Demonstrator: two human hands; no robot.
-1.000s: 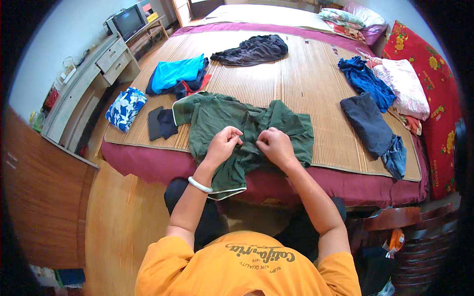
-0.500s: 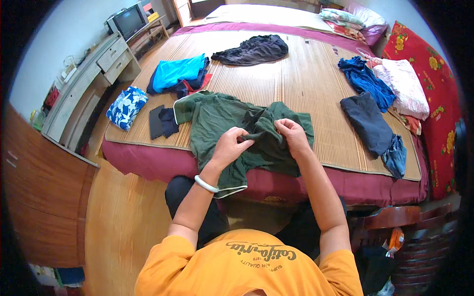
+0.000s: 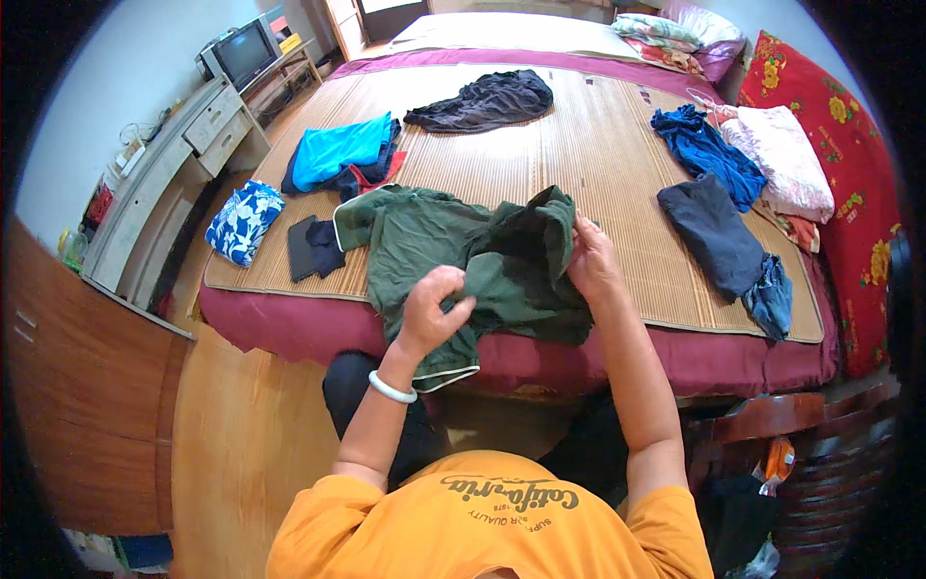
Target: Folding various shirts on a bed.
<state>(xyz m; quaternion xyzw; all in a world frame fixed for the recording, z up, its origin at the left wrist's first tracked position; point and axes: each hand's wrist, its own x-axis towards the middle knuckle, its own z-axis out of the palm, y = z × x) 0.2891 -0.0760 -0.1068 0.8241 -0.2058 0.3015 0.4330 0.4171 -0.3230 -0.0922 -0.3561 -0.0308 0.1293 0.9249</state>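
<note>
One dark-green garment [image 3: 410, 236] with pale trim is spread over a woven mat [image 3: 627, 198] at the near side of the bed, its lower part draping onto the maroon cover [image 3: 280, 314]. Half a second ago both hands worked close together at a bunched fold; now they have parted, and the garment's right half is drawn up, showing a dark hollow between the layers. That likely means the layers there are being separated, while this half is far from flat and the work on the garment looks unfinished.

The right hand [image 3: 595, 262] appears to pinch the raised edge at the garment's right. The left hand [image 3: 429, 311] is over the middle of the garment, fingers curled and thumb apart, seemingly without cloth between them; whether its fingertips touch the fabric cannot be told.

Near the garment's left sleeve are small dark folded cloths [image 3: 313, 256]; beyond them, a blue-and-white patterned cloth [image 3: 244, 224] and a turquoise cloth [image 3: 338, 152] atop darker ones. A crumpled black garment [image 3: 482, 101] lies farther back. Well to the right are a dark folded garment [image 3: 714, 236] and a rumpled blue one [image 3: 709, 154].
</note>
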